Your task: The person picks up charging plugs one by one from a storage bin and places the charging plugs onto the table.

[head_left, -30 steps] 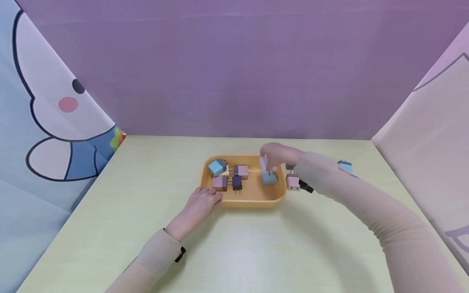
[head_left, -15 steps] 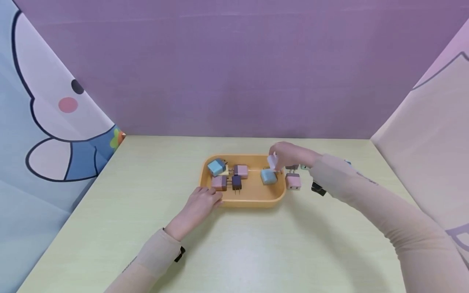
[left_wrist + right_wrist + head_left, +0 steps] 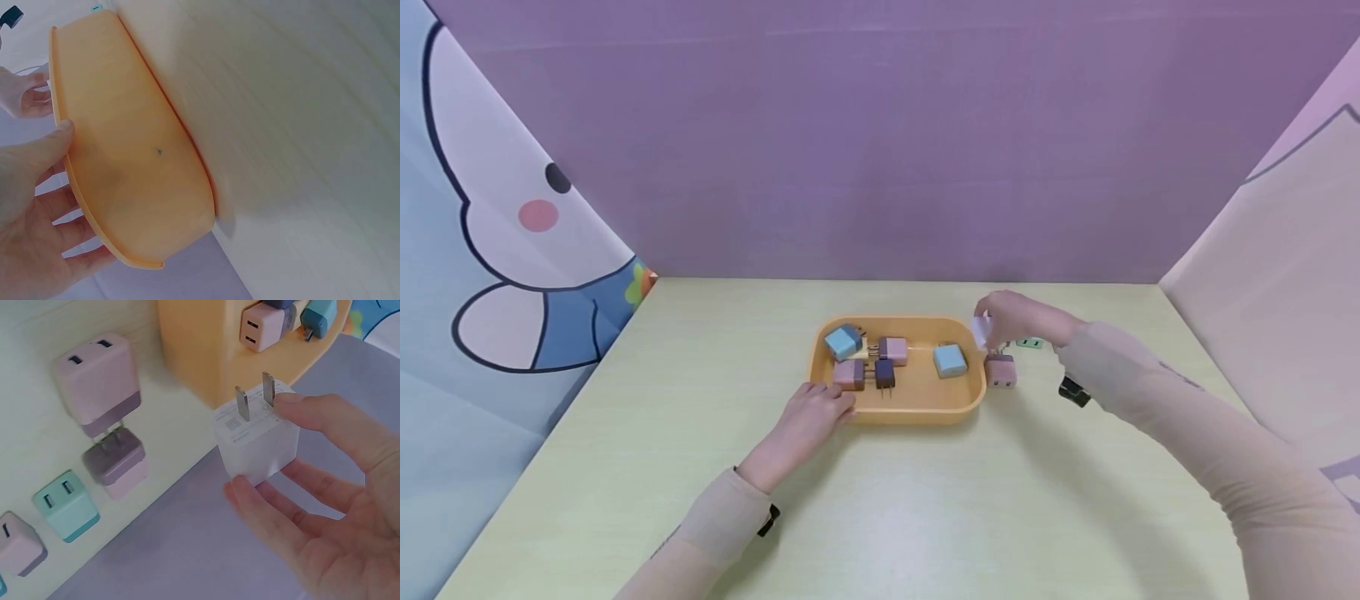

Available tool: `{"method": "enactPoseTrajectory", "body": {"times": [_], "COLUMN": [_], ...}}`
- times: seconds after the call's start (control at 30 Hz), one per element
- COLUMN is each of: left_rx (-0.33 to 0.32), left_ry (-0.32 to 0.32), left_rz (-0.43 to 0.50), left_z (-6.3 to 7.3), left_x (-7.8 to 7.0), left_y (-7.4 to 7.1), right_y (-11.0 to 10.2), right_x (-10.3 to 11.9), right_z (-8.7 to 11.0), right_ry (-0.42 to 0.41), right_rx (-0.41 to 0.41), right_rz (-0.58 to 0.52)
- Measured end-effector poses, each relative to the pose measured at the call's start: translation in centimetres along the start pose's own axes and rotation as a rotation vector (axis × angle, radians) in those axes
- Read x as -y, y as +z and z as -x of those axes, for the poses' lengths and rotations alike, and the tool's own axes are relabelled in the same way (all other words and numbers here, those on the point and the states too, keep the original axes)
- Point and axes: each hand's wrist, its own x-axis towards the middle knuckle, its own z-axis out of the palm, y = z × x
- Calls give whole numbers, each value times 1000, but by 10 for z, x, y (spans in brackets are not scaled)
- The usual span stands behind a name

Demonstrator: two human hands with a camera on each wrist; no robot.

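My right hand (image 3: 1011,318) pinches a white charger plug (image 3: 256,437) between thumb and fingertips, its two metal prongs upward in the right wrist view. It is at the right end of an orange tray (image 3: 917,417). With the thumb outside and the fingers over the rim, my left hand (image 3: 37,206) grips the tray's near left side. Inside the tray sit a light blue charger (image 3: 950,361) on the right and, grouped at the left, a blue charger (image 3: 842,342), pink chargers (image 3: 848,375) and a dark charger (image 3: 885,373).
Right of the tray, on the pale table (image 3: 880,500), lie a large pink charger (image 3: 100,381), a pink and mauve charger (image 3: 119,462), a mint charger (image 3: 67,503) and a smaller pink one (image 3: 20,544). A purple backdrop (image 3: 880,150) rises behind the table.
My right hand has moved right with the white charger, from above the light blue charger to the tray's right end. My left hand and the tray have stayed put.
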Motion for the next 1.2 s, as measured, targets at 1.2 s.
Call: {"method": "enactPoseTrajectory", "body": {"times": [1.2], "left_rx": [5], "left_ry": [-13], "left_rz": [-6], "left_z": [1], "left_x": [-2], "left_y": [-1], "right_y": [20], "right_x": [-47], "right_z": [28], "right_ry": [54], "right_rx": [-34], "right_rz": [-43]}}
